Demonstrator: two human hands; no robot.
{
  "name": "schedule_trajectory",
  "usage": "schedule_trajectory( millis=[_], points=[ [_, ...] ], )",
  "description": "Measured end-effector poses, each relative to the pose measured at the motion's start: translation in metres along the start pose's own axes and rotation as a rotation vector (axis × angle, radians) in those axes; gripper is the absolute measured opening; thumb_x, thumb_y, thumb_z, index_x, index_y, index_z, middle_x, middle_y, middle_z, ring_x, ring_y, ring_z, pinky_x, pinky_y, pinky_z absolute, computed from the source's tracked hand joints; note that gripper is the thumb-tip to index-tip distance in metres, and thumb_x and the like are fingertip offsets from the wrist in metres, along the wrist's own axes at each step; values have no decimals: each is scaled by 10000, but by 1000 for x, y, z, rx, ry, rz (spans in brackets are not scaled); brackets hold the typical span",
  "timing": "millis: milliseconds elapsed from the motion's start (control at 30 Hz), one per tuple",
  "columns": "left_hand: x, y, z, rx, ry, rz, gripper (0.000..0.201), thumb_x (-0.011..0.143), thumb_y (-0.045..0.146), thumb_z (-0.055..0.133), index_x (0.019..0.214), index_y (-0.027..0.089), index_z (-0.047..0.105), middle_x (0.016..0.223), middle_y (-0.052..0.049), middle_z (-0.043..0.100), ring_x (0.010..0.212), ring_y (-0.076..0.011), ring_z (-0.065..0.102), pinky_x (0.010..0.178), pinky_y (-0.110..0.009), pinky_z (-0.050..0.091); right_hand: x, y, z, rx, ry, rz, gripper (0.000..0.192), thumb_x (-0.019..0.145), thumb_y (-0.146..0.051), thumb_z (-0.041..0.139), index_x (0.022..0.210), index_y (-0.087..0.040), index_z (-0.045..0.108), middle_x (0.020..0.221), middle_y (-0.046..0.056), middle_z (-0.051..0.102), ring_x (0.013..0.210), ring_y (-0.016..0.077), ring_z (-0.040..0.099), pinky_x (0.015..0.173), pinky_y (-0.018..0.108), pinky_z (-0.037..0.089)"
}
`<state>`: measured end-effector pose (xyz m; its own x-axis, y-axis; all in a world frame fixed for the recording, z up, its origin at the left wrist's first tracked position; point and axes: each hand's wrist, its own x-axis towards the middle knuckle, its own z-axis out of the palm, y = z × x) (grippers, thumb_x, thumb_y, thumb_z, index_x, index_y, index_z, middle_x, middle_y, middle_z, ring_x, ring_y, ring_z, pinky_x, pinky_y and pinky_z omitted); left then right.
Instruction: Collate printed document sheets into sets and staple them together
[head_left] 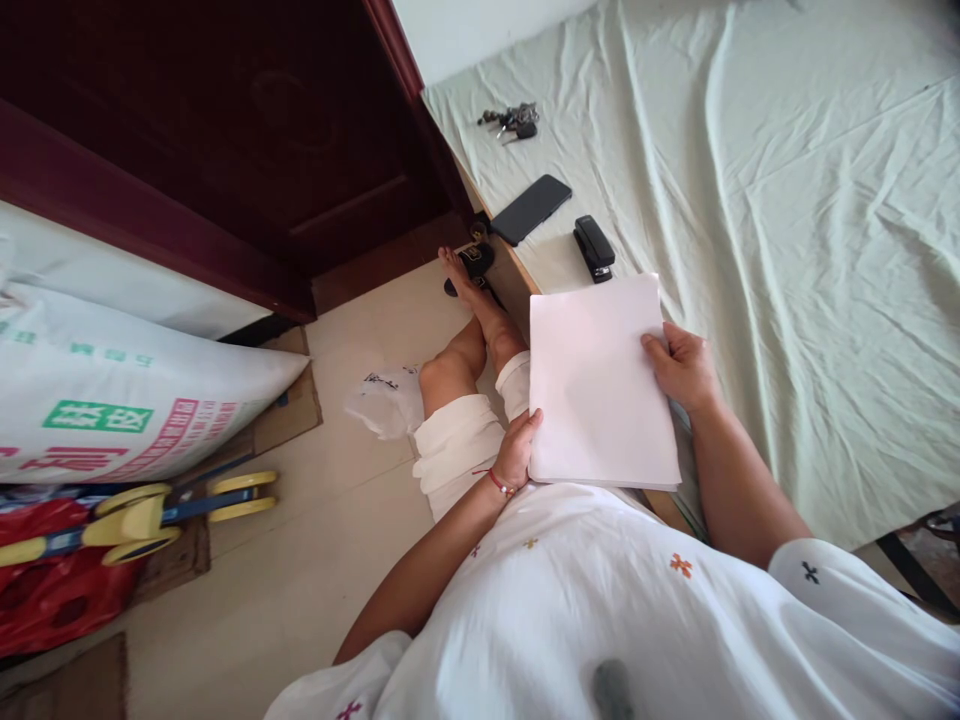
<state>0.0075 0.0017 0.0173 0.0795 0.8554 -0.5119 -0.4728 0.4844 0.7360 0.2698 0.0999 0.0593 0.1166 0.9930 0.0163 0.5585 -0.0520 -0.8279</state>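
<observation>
A stack of white paper sheets (600, 385) lies tilted slightly in front of my body, between both hands. My left hand (516, 448) grips its left edge near the lower corner, with a red string bracelet on the wrist. On the opposite edge, higher up, my right hand (681, 368) holds the sheets with the thumb on top; the fingers beneath are hidden. Just beyond the paper's top edge stands a black stapler (594, 247), apart from both hands. The visible top sheet looks blank.
A pale green cloth (817, 250) with creases covers the bed-like surface at right. On it lie a black phone (531, 209) and a bunch of keys (514, 122). Leftward are a white sack (142, 390), a yellow-blue wheeled toy (139, 522) and a plastic bag (390, 402) on the floor.
</observation>
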Motion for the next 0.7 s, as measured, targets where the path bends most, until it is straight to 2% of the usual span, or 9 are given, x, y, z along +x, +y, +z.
schedule_trajectory(
  millis=[333, 433, 567, 700],
  points=[
    [0, 1, 1, 55, 34, 7, 562, 697, 630, 877, 972, 145, 805, 1051, -130, 834, 1208, -359, 714, 1076, -447, 522, 2, 6, 2, -14, -35, -16, 346, 904, -435, 586, 683, -227, 418, 591, -33, 403, 552, 114, 351, 515, 276, 259],
    [0, 1, 1, 79, 34, 26, 552, 701, 641, 874, 955, 155, 808, 1024, -117, 836, 1189, -356, 720, 1052, -445, 538, 2, 6, 0, -65, 41, -58, 394, 920, -466, 610, 670, -221, 427, 578, -40, 387, 546, 108, 336, 538, 282, 265],
    [1, -1, 1, 91, 33, 29, 574, 693, 659, 872, 964, 157, 810, 1049, -114, 836, 1182, -353, 720, 1046, -447, 546, 3, 9, 0, -91, 230, -83, 299, 940, -490, 607, 881, -203, 671, 682, 1, 604, 604, 143, 502, 626, 294, 381],
    [2, -2, 1, 85, 38, 23, 587, 691, 663, 873, 984, 158, 812, 1072, -120, 834, 1202, -359, 714, 1055, -447, 545, 7, 16, 1, -159, 241, -19, 246, 904, -427, 617, 958, -210, 719, 767, 39, 693, 677, 193, 597, 703, 333, 457]
  ],
)
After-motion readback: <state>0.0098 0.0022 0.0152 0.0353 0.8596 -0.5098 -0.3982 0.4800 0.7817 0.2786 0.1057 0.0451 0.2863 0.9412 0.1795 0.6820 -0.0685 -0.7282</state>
